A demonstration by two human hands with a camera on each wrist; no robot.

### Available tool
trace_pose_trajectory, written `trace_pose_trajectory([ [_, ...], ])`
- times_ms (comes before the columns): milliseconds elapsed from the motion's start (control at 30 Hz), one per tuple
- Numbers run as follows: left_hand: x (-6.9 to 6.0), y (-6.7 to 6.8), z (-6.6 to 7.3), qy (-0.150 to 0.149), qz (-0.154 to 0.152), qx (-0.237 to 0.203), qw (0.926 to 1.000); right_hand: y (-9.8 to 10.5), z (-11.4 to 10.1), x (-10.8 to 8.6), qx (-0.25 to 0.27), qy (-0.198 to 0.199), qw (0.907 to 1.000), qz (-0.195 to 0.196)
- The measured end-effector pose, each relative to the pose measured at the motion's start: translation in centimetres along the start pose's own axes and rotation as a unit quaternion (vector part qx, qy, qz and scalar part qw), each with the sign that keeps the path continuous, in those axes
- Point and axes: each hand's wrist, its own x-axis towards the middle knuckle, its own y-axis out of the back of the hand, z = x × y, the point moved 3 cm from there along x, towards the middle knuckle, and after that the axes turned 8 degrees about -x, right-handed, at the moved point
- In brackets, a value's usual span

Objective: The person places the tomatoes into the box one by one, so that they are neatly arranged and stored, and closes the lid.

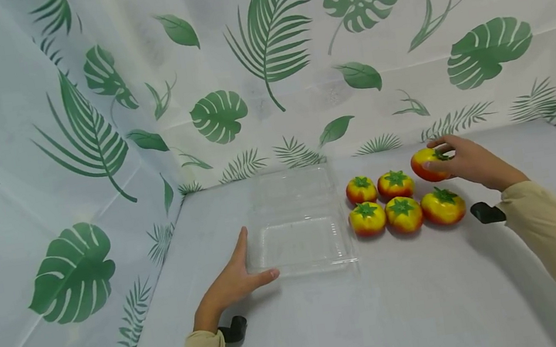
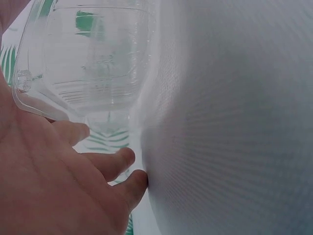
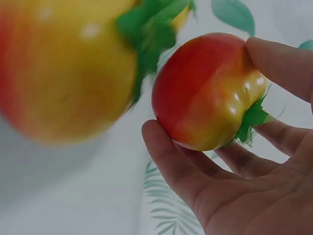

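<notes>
In the head view, my right hand (image 1: 473,161) holds a red-and-yellow artificial tomato (image 1: 427,165) with a green fabric calyx. The right wrist view shows thumb and fingers pinching this tomato (image 3: 203,93) around its sides. Close by, another tomato (image 3: 68,68) looms large and blurred. My left hand (image 1: 234,280) lies at the near left corner of a clear plastic clamshell box (image 1: 301,244), thumb and fingers spread. Seen from the left wrist, its extended fingers are beside the box wall (image 2: 98,63); whether every finger touches it cannot be told.
Right of the box sit several more tomatoes in two rows, including a back one (image 1: 395,184) and a front one (image 1: 404,215). The box's lid (image 1: 293,186) lies folded back toward the leaf-printed curtain (image 1: 293,94). Everything stands on a white-covered table (image 1: 330,320).
</notes>
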Motion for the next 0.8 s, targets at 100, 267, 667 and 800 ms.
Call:
trace_pose_trajectory([
  [100, 0.0, 0.0, 0.0, 0.0, 0.002, -0.001, 1.0, -0.1, -0.9, 0.1, -0.003, 0.011, 0.9999, 0.001],
  [267, 0.0, 0.0, 0.0, 0.0, 0.004, 0.002, 1.0, -0.4, -2.4, 0.5, -0.007, 0.025, 0.9997, 0.003],
  [667, -0.3, 0.2, 0.3, 0.006, 0.005, 0.009, 0.9999, -2.4, -7.7, 1.4, -0.004, 0.067, 0.9976, 0.016],
  [800, -0.3, 0.1, 0.4, 0.004, 0.005, 0.008, 0.9999, -3.2, -9.5, 1.8, 0.004, 0.08, 0.9966, 0.015],
])
